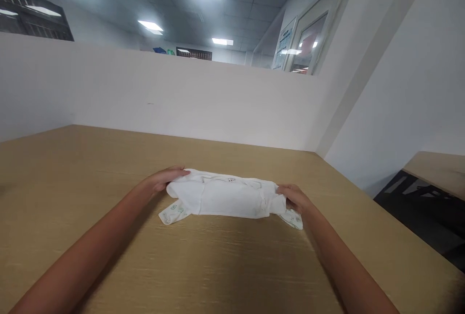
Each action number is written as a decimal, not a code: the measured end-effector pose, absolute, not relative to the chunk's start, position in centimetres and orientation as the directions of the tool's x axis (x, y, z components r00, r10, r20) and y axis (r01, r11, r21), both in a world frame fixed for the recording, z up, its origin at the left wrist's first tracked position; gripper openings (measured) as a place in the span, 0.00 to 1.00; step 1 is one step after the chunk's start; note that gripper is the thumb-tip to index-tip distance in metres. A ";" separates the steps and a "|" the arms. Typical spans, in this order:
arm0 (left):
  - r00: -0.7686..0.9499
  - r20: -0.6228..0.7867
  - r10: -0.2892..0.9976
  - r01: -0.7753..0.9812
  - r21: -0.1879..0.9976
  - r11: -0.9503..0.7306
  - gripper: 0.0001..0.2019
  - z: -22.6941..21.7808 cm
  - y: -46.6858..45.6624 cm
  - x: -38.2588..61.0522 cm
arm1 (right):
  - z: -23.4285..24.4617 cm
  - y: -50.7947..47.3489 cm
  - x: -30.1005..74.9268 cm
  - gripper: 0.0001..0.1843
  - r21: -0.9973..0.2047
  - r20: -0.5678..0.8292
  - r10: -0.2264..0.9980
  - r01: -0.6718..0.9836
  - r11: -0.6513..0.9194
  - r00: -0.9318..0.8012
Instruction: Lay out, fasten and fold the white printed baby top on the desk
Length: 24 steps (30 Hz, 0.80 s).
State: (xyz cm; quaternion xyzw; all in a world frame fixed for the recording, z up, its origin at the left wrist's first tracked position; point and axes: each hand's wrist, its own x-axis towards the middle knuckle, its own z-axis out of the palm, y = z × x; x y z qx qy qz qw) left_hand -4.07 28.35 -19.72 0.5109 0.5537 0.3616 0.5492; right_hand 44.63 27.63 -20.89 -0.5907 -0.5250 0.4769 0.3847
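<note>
A small white garment, folded over into a wide band, lies on the wooden table. Its sleeve cuffs carry a pale green print and stick out at the lower left and lower right. My left hand grips the garment's left end, fingers over the top edge. My right hand pinches the right end. A tiny label shows at the neckline in the middle of the far edge.
A white partition wall stands along the table's far edge, and another white wall closes the right side. The table's right edge drops off to a dark floor, with a second wooden surface beyond.
</note>
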 end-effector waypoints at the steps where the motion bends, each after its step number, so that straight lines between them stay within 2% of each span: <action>1: 0.180 -0.261 0.948 0.082 0.965 0.250 0.21 -19.5 28.3 -4.1 | -20.9 27.6 44.6 0.13 -0.954 -0.168 0.986 0.252 -0.163 0.003; 3: 0.267 -0.294 0.918 -0.039 0.948 0.315 0.21 -19.1 28.0 -4.1 | -21.0 27.7 44.4 0.17 -0.951 -0.180 0.983 0.249 -0.182 0.031; 7: 0.295 -0.330 0.897 -0.109 0.921 0.375 0.21 -17.4 26.8 -2.5 | -21.0 27.9 44.2 0.14 -0.956 -0.178 0.978 0.219 -0.198 0.110; 9: 0.301 -0.303 0.904 -0.106 0.932 0.347 0.20 -16.1 26.1 -0.6 | -20.8 28.0 44.2 0.15 -0.964 -0.159 0.978 0.192 -0.182 0.134; 12: 0.328 -0.147 0.933 0.053 0.989 0.137 0.22 -14.1 25.5 3.1 | -20.7 28.0 44.1 0.19 -0.977 -0.118 0.983 0.162 -0.141 0.142; 15: 0.333 0.024 0.943 0.204 0.974 -0.097 0.25 -12.6 25.1 6.3 | -20.5 27.8 43.8 0.19 -0.984 -0.091 0.987 0.143 -0.110 0.134; 19: 0.344 0.303 0.888 0.471 0.763 -0.443 0.22 -12.7 24.2 7.2 | -19.3 27.4 43.0 0.20 -0.990 -0.061 0.993 0.123 -0.074 0.102; 21: 0.357 0.350 0.866 0.533 0.685 -0.497 0.20 -13.8 23.4 6.1 | -18.3 27.2 42.2 0.21 -0.992 -0.045 0.996 0.117 -0.054 0.078; 24: 0.355 0.336 0.872 0.621 0.613 -0.489 0.16 -16.4 22.1 3.7 | -16.9 27.1 40.1 0.23 -0.994 -0.013 0.999 0.107 -0.016 0.034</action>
